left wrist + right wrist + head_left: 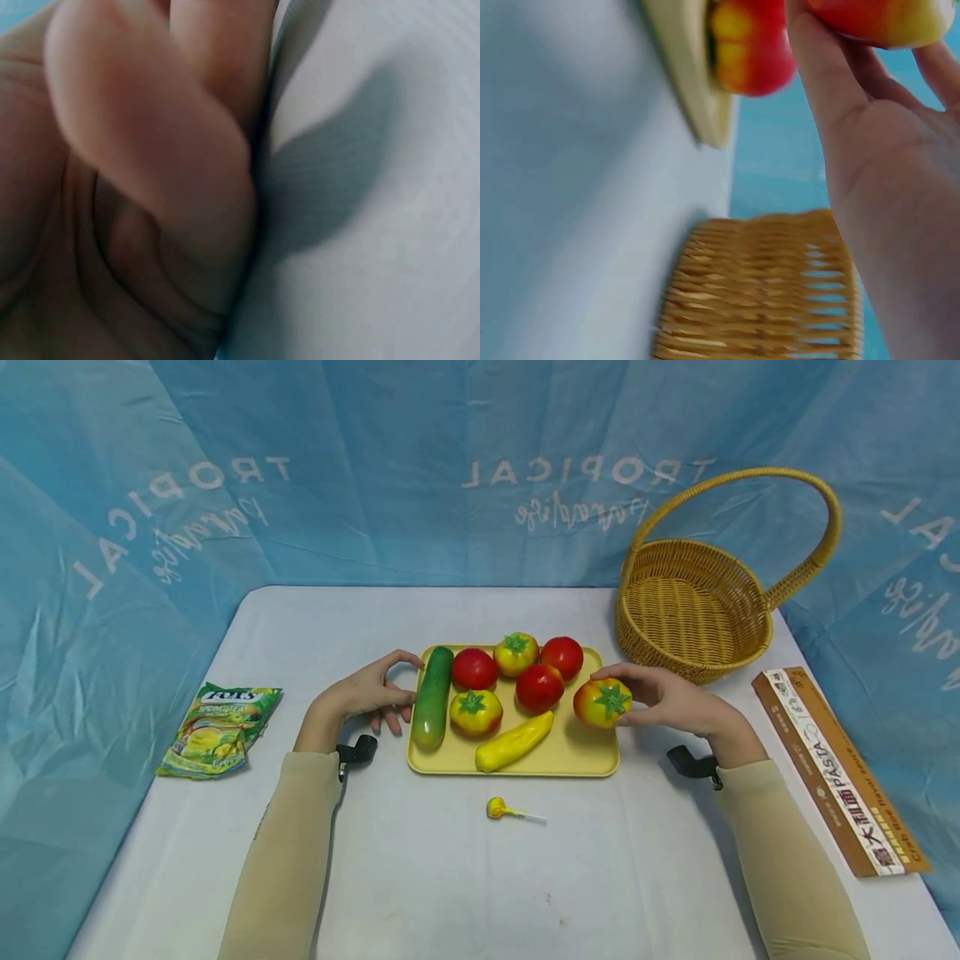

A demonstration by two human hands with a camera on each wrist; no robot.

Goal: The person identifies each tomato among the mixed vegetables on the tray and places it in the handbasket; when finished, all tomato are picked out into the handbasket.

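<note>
My right hand (667, 697) grips a red-and-yellow tomato (597, 703) with a green leafy top, over the right side of a yellow tray (577, 760). In the right wrist view the tomato (889, 19) is held up at the fingertips. My left hand (367, 693) is at the tray's left edge beside a green cucumber (431, 710), its fingers loosely bent and holding nothing. Also on the tray are several red tomatoes (474, 669), two yellowish tomatoes (480, 717) and a yellow pepper (514, 743). Only the fingers and palm (150, 142) show in the left wrist view.
A wicker basket (693, 602) with a tall handle stands at the back right. Below it lies a long brown pasta box (840, 772). A green snack packet (220, 731) is at the left, and a yellow lollipop (498, 808) lies in front of the tray.
</note>
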